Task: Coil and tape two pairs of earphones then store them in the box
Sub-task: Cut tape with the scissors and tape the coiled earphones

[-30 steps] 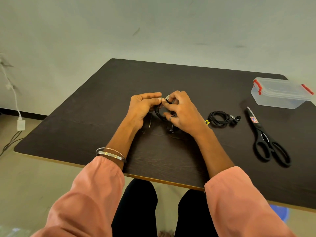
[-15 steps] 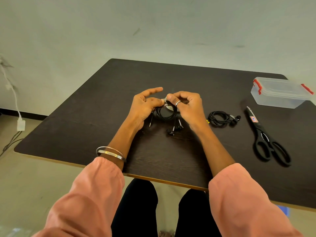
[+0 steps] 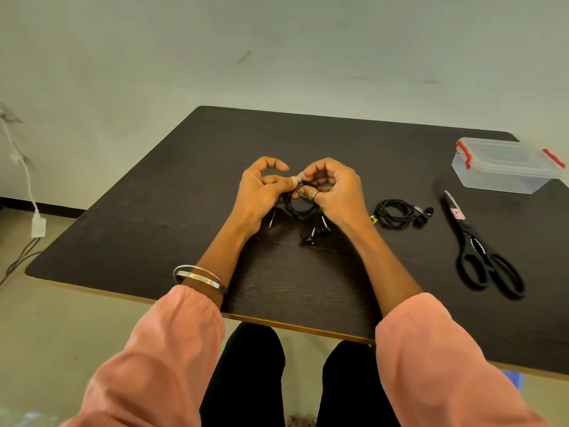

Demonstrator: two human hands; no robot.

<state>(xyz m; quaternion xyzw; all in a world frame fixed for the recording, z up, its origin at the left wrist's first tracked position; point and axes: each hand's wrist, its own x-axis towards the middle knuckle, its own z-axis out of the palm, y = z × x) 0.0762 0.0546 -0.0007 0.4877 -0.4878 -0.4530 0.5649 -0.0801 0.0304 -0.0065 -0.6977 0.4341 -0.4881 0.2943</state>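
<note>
Both my hands hold a black coiled pair of earphones (image 3: 300, 209) just above the middle of the dark table (image 3: 184, 186). My left hand (image 3: 261, 192) pinches the top of the coil where a small strip of tape sits, and my right hand (image 3: 335, 192) grips the coil from the right. The jack and the earbuds hang below the coil. A second black coiled pair of earphones (image 3: 400, 212) lies on the table to the right of my right hand. The clear plastic box (image 3: 505, 167) with red clips stands shut at the far right.
Black-handled scissors (image 3: 480, 251) lie on the table between the second earphones and the right edge, below the box. A white charger and cables (image 3: 37, 226) hang by the wall at the left. My knees are under the table's front edge.
My right hand has rolled from lying over the coil to gripping its top right. The coil has risen a little, so the earbuds and jack hang in view.
</note>
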